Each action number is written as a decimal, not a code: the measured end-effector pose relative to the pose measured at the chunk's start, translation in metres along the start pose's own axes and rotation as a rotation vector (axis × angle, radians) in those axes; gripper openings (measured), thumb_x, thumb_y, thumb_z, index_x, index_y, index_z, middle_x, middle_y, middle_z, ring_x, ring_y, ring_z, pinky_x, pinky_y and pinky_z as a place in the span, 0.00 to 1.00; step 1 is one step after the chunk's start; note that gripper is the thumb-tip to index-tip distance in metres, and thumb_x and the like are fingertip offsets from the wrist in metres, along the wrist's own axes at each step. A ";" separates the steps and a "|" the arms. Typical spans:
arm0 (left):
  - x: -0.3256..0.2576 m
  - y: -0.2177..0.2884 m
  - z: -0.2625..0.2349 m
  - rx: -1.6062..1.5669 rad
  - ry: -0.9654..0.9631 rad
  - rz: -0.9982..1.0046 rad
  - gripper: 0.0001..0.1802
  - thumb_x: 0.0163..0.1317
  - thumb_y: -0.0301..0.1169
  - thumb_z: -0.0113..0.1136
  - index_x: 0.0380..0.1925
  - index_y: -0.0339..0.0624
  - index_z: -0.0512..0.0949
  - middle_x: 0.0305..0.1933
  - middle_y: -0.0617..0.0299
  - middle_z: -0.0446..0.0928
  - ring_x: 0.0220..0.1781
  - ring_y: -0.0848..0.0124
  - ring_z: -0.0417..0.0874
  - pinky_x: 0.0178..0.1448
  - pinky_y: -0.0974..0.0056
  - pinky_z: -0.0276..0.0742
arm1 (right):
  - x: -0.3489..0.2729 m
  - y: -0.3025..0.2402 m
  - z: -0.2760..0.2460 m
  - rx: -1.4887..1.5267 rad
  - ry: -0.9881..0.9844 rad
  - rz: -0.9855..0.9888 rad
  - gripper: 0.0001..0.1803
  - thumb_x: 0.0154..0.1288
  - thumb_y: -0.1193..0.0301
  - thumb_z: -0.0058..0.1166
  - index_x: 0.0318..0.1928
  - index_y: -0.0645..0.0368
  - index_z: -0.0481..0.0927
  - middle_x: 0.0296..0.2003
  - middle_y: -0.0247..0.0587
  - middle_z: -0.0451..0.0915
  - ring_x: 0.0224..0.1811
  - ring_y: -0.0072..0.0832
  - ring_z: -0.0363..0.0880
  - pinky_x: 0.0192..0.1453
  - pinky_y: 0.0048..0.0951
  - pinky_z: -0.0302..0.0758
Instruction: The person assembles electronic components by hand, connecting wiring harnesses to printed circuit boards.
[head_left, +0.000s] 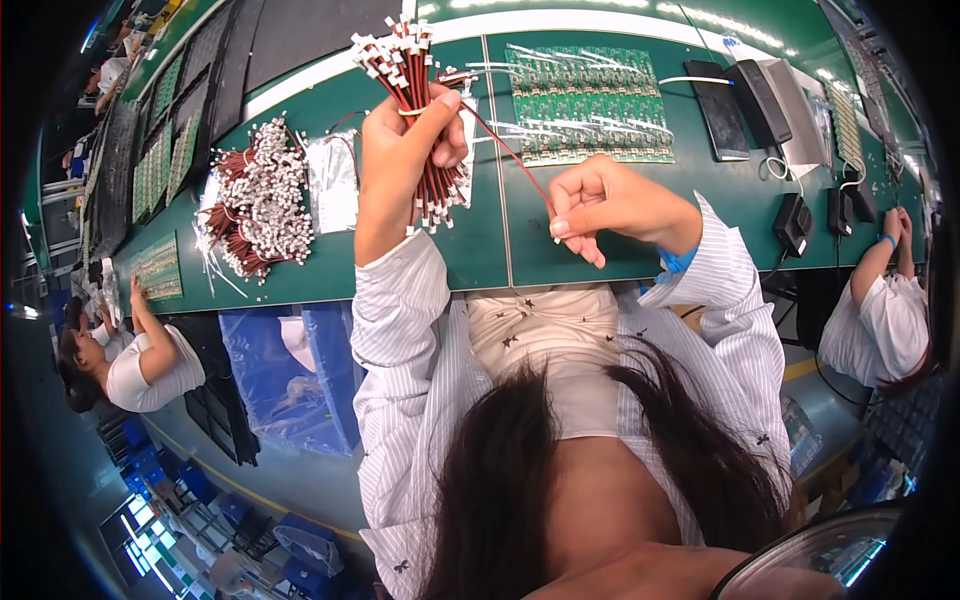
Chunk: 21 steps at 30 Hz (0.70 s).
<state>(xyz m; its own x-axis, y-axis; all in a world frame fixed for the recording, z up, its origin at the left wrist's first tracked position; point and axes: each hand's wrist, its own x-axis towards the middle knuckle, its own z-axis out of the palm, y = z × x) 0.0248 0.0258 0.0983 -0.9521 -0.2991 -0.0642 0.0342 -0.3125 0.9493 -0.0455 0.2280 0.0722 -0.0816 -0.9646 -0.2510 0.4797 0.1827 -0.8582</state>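
Note:
My left hand [418, 135] is closed round a bundle of red and dark wires [440, 190] with white plug ends, held upright above the bench. White connectors fan out at the top of the bundle and more hang below my fist. A single thin red wire [505, 143] stretches from near the bundle down to my right hand [595, 208], which pinches it close to its small white end. To the left of my left hand lies a heap of similar wires with white connectors [268, 195]. Past my right hand sits a panel of green circuit boards [590, 105] with white strips across it.
The green bench [520, 260] runs across in front of me. A clear plastic bag [332, 180] lies beside the heap. A black phone [718, 110] and black adapters [794, 222] with white cables are at the right. Other people [150, 365] work at both sides; a blue bin [290, 375] stands below the bench.

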 end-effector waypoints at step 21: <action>-0.026 -0.059 -0.001 -0.026 0.080 -0.103 0.18 0.58 0.26 0.50 0.48 0.30 0.65 0.35 0.50 0.77 0.13 0.81 0.64 0.18 0.74 0.63 | 0.008 -0.029 -0.023 -0.325 0.546 -0.390 0.06 0.55 0.76 0.54 0.30 0.68 0.76 0.27 0.44 0.78 0.26 0.23 0.78 0.32 0.19 0.77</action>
<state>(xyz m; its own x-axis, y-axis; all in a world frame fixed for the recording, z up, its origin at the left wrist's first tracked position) 0.0482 0.0509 0.0439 -0.9237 -0.3351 -0.1859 -0.0533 -0.3679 0.9283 -0.0800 0.2191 0.0850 -0.6564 -0.7543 -0.0157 0.0519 -0.0244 -0.9984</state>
